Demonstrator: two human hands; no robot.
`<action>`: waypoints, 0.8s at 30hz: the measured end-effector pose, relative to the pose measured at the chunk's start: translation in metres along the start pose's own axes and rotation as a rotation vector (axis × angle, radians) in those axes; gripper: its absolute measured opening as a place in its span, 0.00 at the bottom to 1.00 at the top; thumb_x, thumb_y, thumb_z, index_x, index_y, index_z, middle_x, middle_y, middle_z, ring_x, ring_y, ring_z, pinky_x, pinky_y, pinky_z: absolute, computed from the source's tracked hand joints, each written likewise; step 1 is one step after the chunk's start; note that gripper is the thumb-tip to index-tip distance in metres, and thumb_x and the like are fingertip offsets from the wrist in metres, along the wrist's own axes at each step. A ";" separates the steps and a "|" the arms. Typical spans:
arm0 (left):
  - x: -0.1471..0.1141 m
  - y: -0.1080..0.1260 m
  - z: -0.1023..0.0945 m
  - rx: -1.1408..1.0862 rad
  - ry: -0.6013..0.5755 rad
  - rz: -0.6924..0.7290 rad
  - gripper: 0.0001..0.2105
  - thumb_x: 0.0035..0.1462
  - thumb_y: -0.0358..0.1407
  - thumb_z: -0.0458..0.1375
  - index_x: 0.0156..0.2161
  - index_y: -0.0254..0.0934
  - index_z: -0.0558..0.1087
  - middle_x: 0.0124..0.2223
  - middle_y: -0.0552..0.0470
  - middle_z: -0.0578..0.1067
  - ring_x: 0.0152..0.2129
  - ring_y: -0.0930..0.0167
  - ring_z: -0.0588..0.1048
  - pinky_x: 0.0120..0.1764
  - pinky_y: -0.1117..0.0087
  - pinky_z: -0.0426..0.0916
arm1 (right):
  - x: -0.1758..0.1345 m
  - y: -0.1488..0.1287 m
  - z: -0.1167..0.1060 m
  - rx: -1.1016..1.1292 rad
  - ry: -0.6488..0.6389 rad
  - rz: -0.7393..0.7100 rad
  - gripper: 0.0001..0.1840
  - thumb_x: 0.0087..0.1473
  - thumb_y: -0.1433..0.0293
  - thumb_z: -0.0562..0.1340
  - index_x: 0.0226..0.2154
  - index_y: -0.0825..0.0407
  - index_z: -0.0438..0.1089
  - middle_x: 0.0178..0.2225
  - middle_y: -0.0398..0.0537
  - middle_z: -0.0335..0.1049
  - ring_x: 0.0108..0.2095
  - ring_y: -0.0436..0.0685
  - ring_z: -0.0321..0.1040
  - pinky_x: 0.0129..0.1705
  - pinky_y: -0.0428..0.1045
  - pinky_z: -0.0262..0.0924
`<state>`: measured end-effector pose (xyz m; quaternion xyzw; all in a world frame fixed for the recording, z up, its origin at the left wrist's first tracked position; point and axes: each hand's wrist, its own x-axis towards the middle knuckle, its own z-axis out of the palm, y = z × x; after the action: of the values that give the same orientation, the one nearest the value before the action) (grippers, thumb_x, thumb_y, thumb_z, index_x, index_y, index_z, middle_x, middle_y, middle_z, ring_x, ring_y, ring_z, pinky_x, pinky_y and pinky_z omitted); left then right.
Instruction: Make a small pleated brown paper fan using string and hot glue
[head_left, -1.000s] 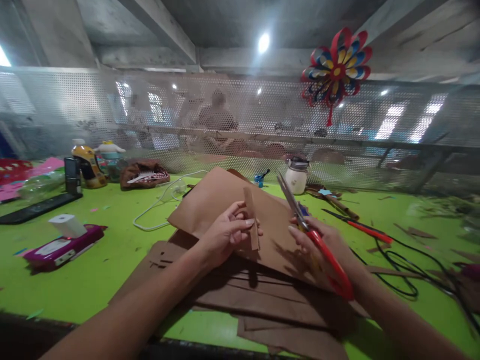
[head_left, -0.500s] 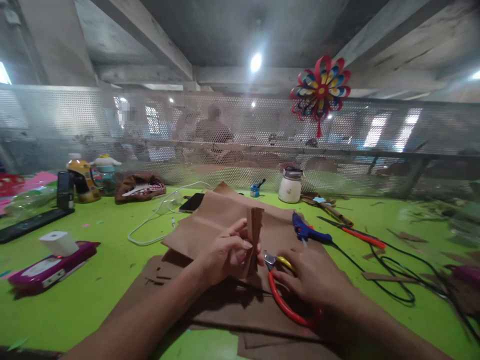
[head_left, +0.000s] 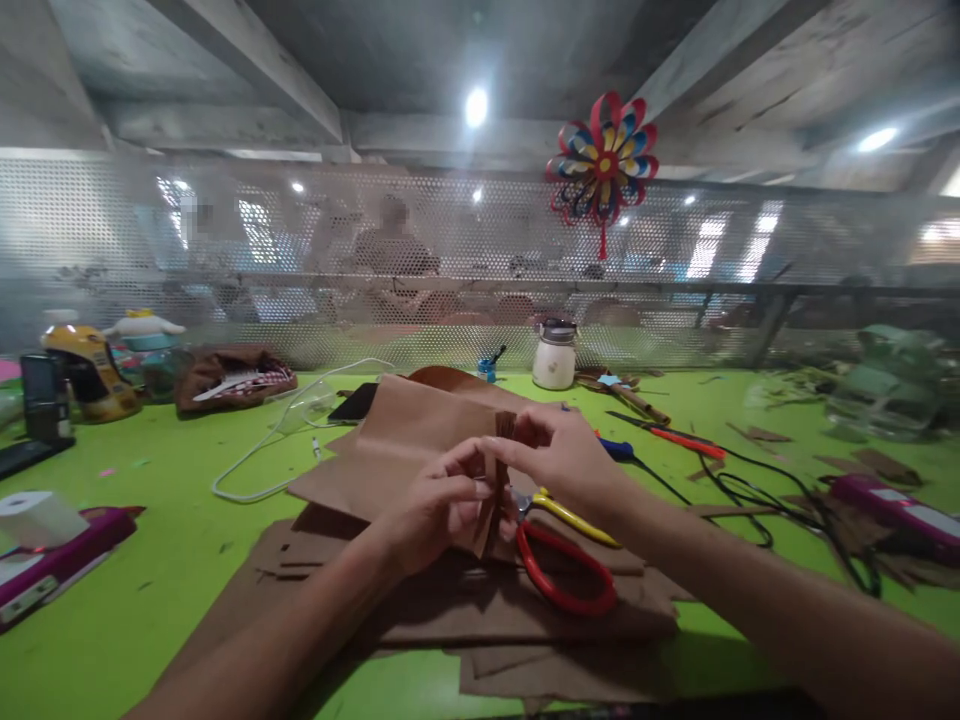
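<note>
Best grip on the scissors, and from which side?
I'd hook the red loop with the right hand, coming from the near right. The loop is wide, uncovered and spread from the yellow handle, both pointing right. The metal end disappears behind the left hand and strips, so likely avoid that side.

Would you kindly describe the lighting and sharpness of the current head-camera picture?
In the head view, the ceiling lamp glares white; the lower brown sheets lie in shade; the scissors look fairly clear, while everything behind the perforated screen turns hazy; the bottle near the left edge looks stretched.
</note>
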<state>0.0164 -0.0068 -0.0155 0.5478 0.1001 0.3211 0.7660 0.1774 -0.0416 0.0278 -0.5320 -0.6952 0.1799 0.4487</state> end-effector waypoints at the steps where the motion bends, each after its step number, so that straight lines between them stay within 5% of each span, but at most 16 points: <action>1: 0.000 0.001 0.000 0.022 0.000 0.006 0.10 0.50 0.25 0.51 0.39 0.34 0.65 0.33 0.48 0.71 0.29 0.69 0.73 0.34 0.66 0.68 | 0.002 0.000 0.002 0.020 0.025 -0.002 0.16 0.48 0.60 0.62 0.19 0.54 0.62 0.19 0.41 0.62 0.22 0.48 0.57 0.24 0.46 0.52; 9: 0.002 0.002 0.003 0.146 0.049 0.012 0.11 0.51 0.26 0.52 0.41 0.35 0.65 0.33 0.49 0.72 0.30 0.71 0.72 0.33 0.70 0.66 | -0.005 0.006 0.006 0.080 0.094 -0.073 0.13 0.51 0.66 0.60 0.20 0.54 0.62 0.18 0.39 0.59 0.21 0.47 0.55 0.24 0.45 0.52; 15: -0.001 0.006 0.007 0.317 0.147 0.019 0.09 0.60 0.41 0.49 0.37 0.36 0.64 0.27 0.53 0.69 0.19 0.78 0.65 0.19 0.79 0.54 | -0.014 0.003 0.008 0.161 0.099 -0.129 0.10 0.52 0.64 0.60 0.28 0.55 0.66 0.23 0.43 0.66 0.24 0.49 0.62 0.27 0.46 0.58; 24: -0.001 0.007 0.006 0.059 0.042 -0.028 0.10 0.61 0.41 0.48 0.32 0.36 0.59 0.20 0.59 0.60 0.14 0.81 0.56 0.18 0.78 0.46 | -0.018 -0.006 0.006 0.319 0.051 -0.149 0.09 0.50 0.69 0.61 0.36 0.56 0.66 0.26 0.43 0.67 0.26 0.48 0.63 0.29 0.45 0.61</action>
<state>0.0161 -0.0108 -0.0066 0.5616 0.1334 0.3187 0.7518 0.1697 -0.0588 0.0212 -0.4055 -0.6837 0.2406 0.5571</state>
